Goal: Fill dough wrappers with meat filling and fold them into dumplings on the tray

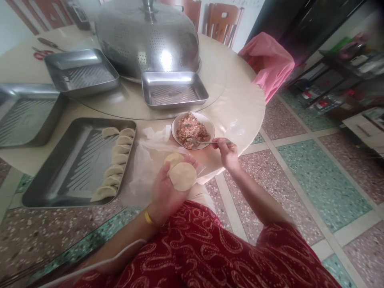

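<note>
On the palm of my left hand (166,196) lies a round, flat dumpling wrapper (183,176), with the thumb at its left edge and fingers beneath. Just behind it, more pale wrapper dough (174,159) rests on the table side, partly hidden by the hand. My right hand (227,154) is closed around the handle of a metal spoon (207,142). The spoon's tip sits in minced filling (190,126) inside a white bowl (213,127). To the left, several folded dumplings (121,149) form a row along the right side of a metal tray (79,160).
Three more metal trays stand around: one at the far left (24,116), one behind it (87,74), one behind the bowl (175,92). A big perforated steel dome (150,44) occupies the turntable. Plastic sheeting (144,164) lies beside the bowl. Scissors (42,53) lie farther back.
</note>
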{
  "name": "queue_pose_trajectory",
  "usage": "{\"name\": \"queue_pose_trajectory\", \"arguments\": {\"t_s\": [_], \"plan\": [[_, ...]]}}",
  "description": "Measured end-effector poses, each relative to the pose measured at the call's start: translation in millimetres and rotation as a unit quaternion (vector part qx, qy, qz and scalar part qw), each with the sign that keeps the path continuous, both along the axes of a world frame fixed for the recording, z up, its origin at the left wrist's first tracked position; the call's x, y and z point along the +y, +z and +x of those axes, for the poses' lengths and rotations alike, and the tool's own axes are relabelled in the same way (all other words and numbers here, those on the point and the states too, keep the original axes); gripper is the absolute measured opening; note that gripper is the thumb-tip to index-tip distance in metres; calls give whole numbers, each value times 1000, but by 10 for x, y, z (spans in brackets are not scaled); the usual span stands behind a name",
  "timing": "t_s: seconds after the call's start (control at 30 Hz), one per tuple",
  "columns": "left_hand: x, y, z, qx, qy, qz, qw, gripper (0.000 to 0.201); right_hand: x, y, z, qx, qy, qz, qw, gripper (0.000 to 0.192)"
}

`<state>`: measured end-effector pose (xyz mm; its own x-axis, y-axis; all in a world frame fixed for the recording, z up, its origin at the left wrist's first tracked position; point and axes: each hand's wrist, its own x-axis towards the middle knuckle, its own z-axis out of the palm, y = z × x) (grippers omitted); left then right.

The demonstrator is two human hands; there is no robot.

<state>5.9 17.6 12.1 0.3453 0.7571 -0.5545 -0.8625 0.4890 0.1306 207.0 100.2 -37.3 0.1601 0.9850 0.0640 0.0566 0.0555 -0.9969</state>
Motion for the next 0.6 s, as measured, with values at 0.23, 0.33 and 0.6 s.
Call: {"name": "queue_pose_trajectory", "arguments": {"t_s": [0.23, 0.33, 0.6], "plan": [[110, -66, 40, -2, -3, -24, 1000, 61, 137, 247, -22, 97, 11, -102, 990, 18], [143, -33, 75, -22, 0, -8, 1000, 62, -5, 523, -11, 107, 32, -80, 990, 18], [124, 80, 75, -68, -4, 17, 998, 55, -641, 714, 9, -113, 137, 254, 951, 22]]}}
